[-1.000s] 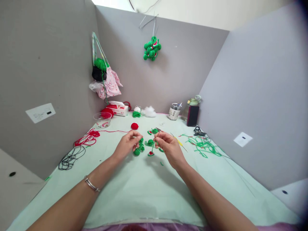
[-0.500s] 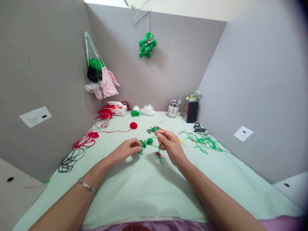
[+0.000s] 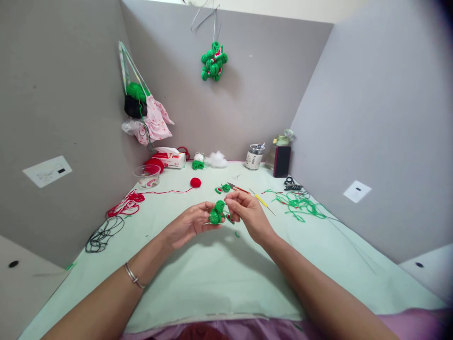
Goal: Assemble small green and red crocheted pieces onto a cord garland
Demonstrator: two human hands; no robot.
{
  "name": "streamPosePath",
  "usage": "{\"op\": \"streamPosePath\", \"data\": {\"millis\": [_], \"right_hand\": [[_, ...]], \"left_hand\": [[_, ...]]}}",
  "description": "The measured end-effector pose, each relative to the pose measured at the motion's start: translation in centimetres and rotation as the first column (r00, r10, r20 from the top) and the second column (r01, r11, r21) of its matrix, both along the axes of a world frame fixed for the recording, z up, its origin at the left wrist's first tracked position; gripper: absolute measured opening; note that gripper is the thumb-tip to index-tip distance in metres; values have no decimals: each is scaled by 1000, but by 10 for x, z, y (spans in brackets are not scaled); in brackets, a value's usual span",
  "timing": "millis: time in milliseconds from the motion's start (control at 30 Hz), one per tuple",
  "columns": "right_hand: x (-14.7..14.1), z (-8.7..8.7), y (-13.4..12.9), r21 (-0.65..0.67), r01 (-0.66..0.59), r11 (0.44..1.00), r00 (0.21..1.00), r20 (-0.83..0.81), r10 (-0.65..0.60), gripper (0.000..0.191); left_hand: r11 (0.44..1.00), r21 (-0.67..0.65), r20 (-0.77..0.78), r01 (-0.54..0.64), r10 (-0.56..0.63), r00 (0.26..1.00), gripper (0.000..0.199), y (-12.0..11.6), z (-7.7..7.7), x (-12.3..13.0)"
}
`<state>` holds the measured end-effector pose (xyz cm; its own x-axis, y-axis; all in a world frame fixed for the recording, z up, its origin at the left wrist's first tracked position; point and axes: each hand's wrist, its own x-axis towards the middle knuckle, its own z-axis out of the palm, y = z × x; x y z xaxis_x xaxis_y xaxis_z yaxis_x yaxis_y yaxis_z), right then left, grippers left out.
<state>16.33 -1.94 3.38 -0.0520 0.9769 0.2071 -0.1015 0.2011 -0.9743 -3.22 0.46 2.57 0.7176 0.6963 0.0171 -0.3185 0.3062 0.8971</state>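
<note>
My left hand (image 3: 193, 223) is closed around a green crocheted piece (image 3: 215, 215) with rounded balls, its fingertips supporting it from below and the side. Close beside it, my right hand (image 3: 246, 208) pinches something thin at the piece's upper right, too small to make out. A small red, white and green crocheted bit (image 3: 230, 218) hangs between the hands. Just beyond lie another green crocheted ball (image 3: 225, 188), a red-handled cutting tool (image 3: 239, 188) and a yellow crochet hook (image 3: 261, 200) on the pale green cloth.
Green yarn scraps (image 3: 300, 205) and black scissors (image 3: 292, 184) lie to the right. Red yarn (image 3: 127, 203), black cord (image 3: 104, 233) and a clear plastic tub (image 3: 146, 176) are leftward. A tissue box (image 3: 171, 158), white stuffing (image 3: 217, 159), pen tin (image 3: 254, 157) and phone (image 3: 282, 161) stand at the back.
My left hand has lifted and turned palm up with the green piece gathered in its fingers. The right hand has shifted slightly left and down, and the dangling red-and-white bit has been drawn closer.
</note>
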Motion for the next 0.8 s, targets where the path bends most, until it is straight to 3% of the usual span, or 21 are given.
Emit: {"op": "streamPosePath", "data": {"millis": [233, 333, 467, 533, 667, 800], "right_hand": [[0, 1, -1, -97, -166, 981, 970, 165, 181, 36], [1, -1, 0, -134, -186, 973, 955, 210, 211, 36], [0, 0, 0, -119, -142, 983, 964, 210, 165, 28], [-2, 2, -2, -99, -119, 988, 967, 213, 137, 24], [-5, 5, -6, -43, -75, 996, 964, 253, 83, 20], [-6, 1, -7, 45, -23, 999, 947, 322, 7, 20]], "left_hand": [[999, -31, 59, -9, 11, 998, 32, 1, -2, -3], [1000, -23, 38, -7, 8, 999, 24, 0, -3, -2], [1000, -27, 12, 9, -9, 1000, 10, 0, -3, -1], [1000, -15, 2, 8, -8, 1000, 15, 0, -4, 0], [994, -20, -41, -103, 102, 994, 31, -3, -6, 5], [985, -6, -95, -173, 171, 981, 23, -5, -6, 8]]}}
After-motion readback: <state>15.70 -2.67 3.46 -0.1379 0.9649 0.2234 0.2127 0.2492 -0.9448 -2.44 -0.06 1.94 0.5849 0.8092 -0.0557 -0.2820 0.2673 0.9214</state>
